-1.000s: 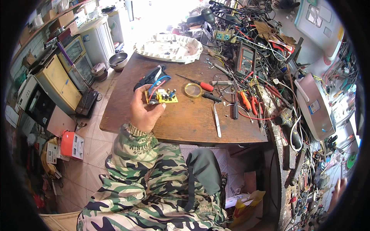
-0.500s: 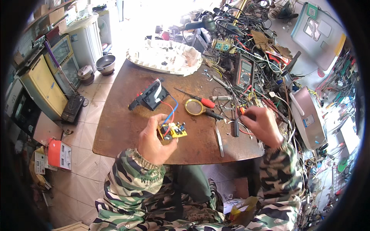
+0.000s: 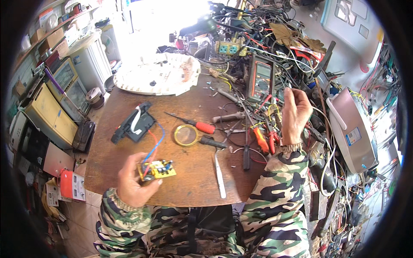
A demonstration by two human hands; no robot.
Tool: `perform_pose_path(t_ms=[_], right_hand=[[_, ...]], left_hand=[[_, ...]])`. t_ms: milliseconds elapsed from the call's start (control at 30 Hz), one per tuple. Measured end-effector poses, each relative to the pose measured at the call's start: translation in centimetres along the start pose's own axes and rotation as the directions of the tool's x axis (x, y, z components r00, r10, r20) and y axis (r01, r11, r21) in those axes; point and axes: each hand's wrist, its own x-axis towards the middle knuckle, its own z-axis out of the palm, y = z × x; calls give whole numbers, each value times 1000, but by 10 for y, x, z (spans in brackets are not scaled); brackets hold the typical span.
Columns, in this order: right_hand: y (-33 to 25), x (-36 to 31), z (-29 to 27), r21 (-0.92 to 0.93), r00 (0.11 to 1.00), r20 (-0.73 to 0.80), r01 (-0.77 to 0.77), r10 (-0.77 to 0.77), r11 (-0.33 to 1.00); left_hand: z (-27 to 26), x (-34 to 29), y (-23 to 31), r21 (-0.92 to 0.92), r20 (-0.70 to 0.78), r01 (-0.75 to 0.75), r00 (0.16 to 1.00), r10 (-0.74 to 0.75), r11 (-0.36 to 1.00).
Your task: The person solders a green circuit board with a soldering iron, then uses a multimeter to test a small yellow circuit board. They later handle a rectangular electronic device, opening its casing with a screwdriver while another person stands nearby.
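My left hand (image 3: 134,180) grips a small yellow circuit board (image 3: 165,170) by its left side, above the table's near left part. Red and blue wires run from the board to a black plastic housing (image 3: 142,129) lying behind it. My right hand (image 3: 296,112) is raised over the clutter at the right, beside a multimeter (image 3: 260,81). Its fingers are drawn together, and whatever is between them is too small to make out. On the table between my hands lie a magnifying glass (image 3: 200,139), a red-handled screwdriver (image 3: 204,127) and metal tweezers (image 3: 220,176).
A large white plastic cover (image 3: 172,89) sits at the table's far side. Tangled cables (image 3: 241,30) and tools crowd the right, among them a black-handled screwdriver (image 3: 246,160) and orange-handled pliers (image 3: 260,139). A red-and-white box (image 3: 72,185) stands on the floor at left.
My right hand has lifted and turned upward, away from the tools at the table's right. The view has shifted; my left hand still holds the board.
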Motion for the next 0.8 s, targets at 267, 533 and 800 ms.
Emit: perform_pose_path(t_ms=[267,533,800], right_hand=[[-1,8,-35,-5,987,-162,-25,24,1000],[13,0,-31,-669,976,189,48,107,742],[25,-3,-43,-901,888,310,160,340,404]], left_hand=[[-3,5,-4,100,27,6,1000,-9,995],[-2,16,9,125,69,-57,996,48,990],[14,72,32,128,275,-198,949,157,972]])
